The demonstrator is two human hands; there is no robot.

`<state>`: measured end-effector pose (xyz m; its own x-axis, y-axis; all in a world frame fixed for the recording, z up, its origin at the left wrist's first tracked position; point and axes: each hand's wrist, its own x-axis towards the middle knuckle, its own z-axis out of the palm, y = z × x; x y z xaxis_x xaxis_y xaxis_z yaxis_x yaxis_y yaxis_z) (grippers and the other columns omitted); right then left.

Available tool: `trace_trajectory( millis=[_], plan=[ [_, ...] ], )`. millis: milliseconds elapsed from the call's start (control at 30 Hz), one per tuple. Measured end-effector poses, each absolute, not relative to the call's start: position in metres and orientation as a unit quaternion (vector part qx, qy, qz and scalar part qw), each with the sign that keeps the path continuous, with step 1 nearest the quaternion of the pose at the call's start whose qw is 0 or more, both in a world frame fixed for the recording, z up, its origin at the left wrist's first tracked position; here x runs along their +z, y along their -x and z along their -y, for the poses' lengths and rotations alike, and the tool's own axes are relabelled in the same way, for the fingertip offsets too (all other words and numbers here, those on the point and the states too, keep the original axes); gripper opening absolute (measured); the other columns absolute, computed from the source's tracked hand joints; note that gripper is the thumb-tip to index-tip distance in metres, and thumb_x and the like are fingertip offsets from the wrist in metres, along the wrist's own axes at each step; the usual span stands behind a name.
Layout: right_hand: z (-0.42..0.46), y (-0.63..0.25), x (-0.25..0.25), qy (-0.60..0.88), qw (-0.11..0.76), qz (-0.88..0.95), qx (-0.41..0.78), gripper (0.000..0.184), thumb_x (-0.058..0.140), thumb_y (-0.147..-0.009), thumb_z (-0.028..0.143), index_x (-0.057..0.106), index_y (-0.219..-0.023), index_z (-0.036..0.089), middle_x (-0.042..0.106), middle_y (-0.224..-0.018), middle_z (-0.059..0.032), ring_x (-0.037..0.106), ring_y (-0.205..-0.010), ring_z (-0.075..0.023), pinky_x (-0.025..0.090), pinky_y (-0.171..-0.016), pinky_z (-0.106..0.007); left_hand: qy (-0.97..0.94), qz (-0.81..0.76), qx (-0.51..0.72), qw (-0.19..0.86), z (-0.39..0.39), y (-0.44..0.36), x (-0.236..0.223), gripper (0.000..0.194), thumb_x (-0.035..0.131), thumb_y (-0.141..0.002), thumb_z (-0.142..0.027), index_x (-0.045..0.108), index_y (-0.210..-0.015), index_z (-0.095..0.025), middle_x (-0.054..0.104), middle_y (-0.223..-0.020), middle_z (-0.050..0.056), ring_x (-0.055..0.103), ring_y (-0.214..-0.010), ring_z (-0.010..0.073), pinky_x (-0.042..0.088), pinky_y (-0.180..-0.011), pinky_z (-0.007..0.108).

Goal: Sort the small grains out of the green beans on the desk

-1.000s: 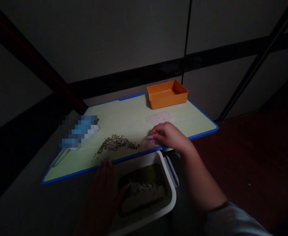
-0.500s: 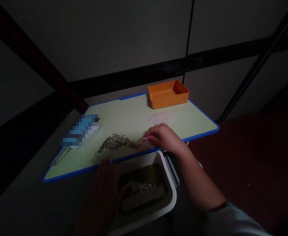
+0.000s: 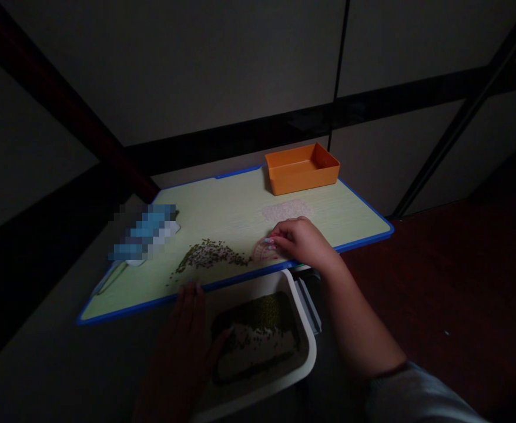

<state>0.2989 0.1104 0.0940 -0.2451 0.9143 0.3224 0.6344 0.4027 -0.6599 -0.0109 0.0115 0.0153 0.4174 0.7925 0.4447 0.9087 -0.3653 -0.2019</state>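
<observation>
My right hand (image 3: 297,239) is closed on a clear, curved plastic piece with red markings that looks like a protractor (image 3: 262,251), held low against the tabletop near its front edge. To its left lies a scattered pile of small green beans mixed with pale grains (image 3: 211,254). A patch of pale grains (image 3: 287,210) lies beyond my right hand. In deep shade, my left hand (image 3: 181,335) grips the left side of a white bin (image 3: 310,346), thumb over the rim and fingers along the outside. Inside the bin are green beans (image 3: 267,311) and some pale grains.
The pale table (image 3: 196,205) has a blue rim. An orange open box (image 3: 304,178) stands at its back right. A blurred-out blue and white object (image 3: 147,232) lies at the left. Behind is a panelled wall (image 3: 218,70); dark red floor (image 3: 443,294) shows at right.
My right hand has moved slightly right and back with the clear protractor, away from the bean pile, so more of it shows. My left hand and the bin stay put.
</observation>
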Motion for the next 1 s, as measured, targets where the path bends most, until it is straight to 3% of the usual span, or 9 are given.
trace_trajectory(
  millis=[467,1000],
  plan=[
    [-0.109,-0.294,0.093,0.493,0.354,0.767,0.210,0.017,0.069,-0.092,0.023,0.072,-0.076,0.018,0.070,-0.070,-0.0011,0.057,-0.066,-0.0131,0.037,-0.069,-0.029,0.813,0.524,-0.136,0.213,-0.012,0.012,0.014,0.092,0.034,-0.092,-0.068,0.009,-0.160,-0.013,0.045,-0.160,0.023,0.046,-0.147,0.0344,0.048,-0.111,0.048],
    [-0.103,-0.296,0.101,0.564,0.293,0.764,0.113,0.018,0.067,-0.093,0.025,0.073,-0.077,0.018,0.074,-0.075,-0.0040,0.062,-0.073,-0.0174,0.035,-0.082,-0.034,0.817,0.521,-0.140,0.204,-0.011,0.012,0.012,0.090,0.036,-0.093,-0.066,0.009,-0.160,-0.013,0.040,-0.163,0.023,0.042,-0.150,0.0348,0.047,-0.112,0.050]
  ],
)
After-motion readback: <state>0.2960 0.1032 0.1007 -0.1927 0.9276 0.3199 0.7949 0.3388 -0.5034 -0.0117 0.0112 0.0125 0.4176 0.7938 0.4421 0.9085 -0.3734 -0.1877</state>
